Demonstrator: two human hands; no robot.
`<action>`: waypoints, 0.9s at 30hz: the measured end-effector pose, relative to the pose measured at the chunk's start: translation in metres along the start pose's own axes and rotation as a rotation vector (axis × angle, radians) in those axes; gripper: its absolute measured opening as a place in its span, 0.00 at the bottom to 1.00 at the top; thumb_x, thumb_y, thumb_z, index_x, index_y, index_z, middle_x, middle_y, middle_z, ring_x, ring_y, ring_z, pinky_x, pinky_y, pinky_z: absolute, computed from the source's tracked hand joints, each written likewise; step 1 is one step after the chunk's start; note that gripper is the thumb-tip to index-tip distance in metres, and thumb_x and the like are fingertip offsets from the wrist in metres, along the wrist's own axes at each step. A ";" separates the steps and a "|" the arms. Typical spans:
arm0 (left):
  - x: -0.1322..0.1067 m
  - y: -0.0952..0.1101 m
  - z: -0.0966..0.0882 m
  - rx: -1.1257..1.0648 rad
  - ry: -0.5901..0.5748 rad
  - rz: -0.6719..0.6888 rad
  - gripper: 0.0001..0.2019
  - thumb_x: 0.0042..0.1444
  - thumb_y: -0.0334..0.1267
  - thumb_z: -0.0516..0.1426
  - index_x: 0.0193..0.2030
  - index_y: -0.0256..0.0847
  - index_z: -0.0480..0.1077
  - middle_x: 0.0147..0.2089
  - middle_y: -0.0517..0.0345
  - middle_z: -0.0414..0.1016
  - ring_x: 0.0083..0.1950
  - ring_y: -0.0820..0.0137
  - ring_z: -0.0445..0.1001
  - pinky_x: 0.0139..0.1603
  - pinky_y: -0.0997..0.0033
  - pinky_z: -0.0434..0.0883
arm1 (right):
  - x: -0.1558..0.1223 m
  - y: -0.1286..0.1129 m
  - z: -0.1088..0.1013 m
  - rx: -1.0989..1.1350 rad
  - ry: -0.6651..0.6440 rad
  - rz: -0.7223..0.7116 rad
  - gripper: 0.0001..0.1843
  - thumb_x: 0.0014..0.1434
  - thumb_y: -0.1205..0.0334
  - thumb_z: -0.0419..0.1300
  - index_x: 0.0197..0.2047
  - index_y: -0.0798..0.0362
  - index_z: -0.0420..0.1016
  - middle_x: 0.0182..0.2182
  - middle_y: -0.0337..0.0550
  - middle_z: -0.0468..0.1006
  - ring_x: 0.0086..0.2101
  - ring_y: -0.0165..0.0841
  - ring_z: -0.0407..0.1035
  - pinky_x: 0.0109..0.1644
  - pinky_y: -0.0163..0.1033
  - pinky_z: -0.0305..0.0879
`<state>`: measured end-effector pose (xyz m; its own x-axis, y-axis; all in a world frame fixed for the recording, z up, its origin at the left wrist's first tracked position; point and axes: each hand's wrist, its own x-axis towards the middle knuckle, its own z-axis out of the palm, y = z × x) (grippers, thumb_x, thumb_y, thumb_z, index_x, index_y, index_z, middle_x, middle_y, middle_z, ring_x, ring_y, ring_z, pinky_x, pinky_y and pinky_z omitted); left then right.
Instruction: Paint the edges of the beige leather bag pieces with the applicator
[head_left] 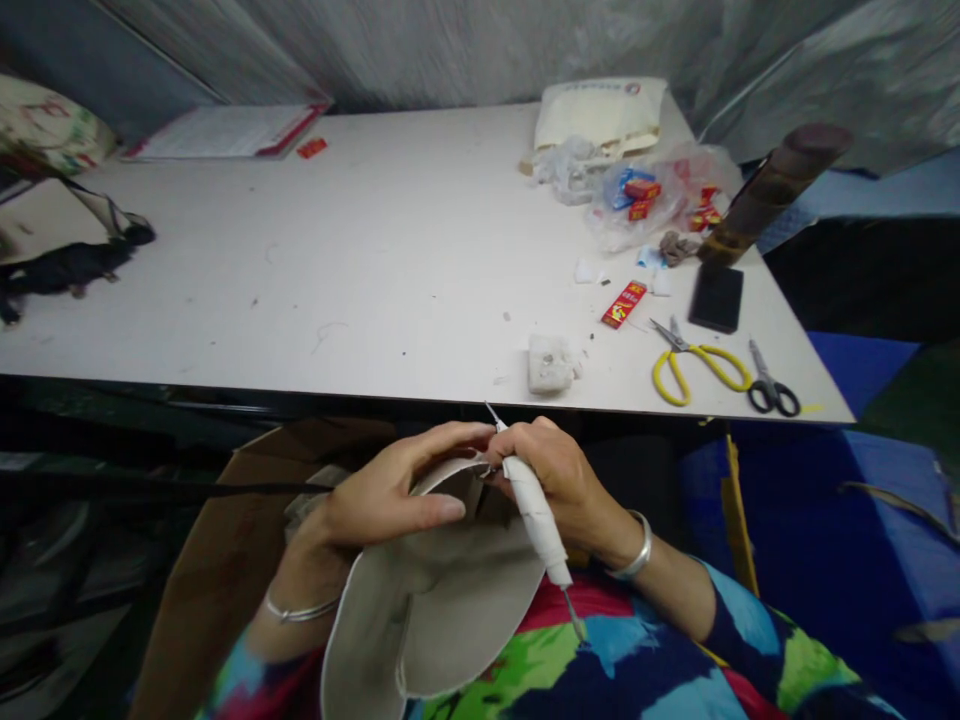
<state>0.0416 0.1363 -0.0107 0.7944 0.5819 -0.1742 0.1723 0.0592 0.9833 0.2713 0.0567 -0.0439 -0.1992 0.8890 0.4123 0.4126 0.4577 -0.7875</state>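
Note:
A beige fabric piece [465, 600], curved and open like a cap or a small bag, hangs in front of my body. My left hand [382, 495] grips its upper edge, thumb on the inside and fingers along the outer side. Closed around a slim tool with a white-wrapped handle [536, 520], my right hand [551, 465] meets the same edge. A thin pointed tip sticks out beyond my fingers, and another narrow metal end shows at the handle's lower end. My right fingers partly hide the spot where tool and fabric meet.
On the white table [360, 270] lie a whitish block [550, 363], yellow-handled scissors [701, 365], small black-handled scissors [771, 385], a red packet [624, 304] and a black phone-like slab [716, 297]. A dark cylinder [776, 195] stands at the right. A cardboard box [217, 560] is below left.

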 end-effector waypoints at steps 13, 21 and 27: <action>0.042 -0.033 0.023 0.008 0.333 -0.174 0.10 0.56 0.43 0.68 0.36 0.37 0.82 0.37 0.52 0.82 0.39 0.64 0.79 0.42 0.68 0.73 | -0.004 0.031 0.008 0.088 0.086 0.257 0.04 0.70 0.63 0.62 0.48 0.48 0.72 0.36 0.38 0.79 0.34 0.32 0.72 0.39 0.37 0.67; 0.051 -0.047 0.014 -0.001 0.478 -0.246 0.14 0.54 0.48 0.69 0.31 0.38 0.78 0.28 0.57 0.75 0.30 0.69 0.71 0.32 0.72 0.67 | -0.017 0.056 -0.021 0.174 0.203 0.261 0.18 0.74 0.46 0.60 0.59 0.46 0.72 0.44 0.43 0.82 0.42 0.35 0.78 0.48 0.41 0.74; 0.067 -0.051 0.022 0.177 0.349 -0.231 0.10 0.58 0.45 0.65 0.33 0.39 0.79 0.33 0.55 0.79 0.35 0.65 0.75 0.36 0.69 0.69 | -0.019 0.082 -0.047 -0.055 0.417 0.455 0.16 0.73 0.46 0.58 0.52 0.48 0.78 0.38 0.43 0.81 0.38 0.37 0.77 0.46 0.43 0.74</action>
<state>0.0992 0.1546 -0.0741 0.4844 0.8103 -0.3300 0.4435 0.0977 0.8910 0.3507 0.0762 -0.0947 0.3670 0.9097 0.1943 0.4224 0.0231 -0.9061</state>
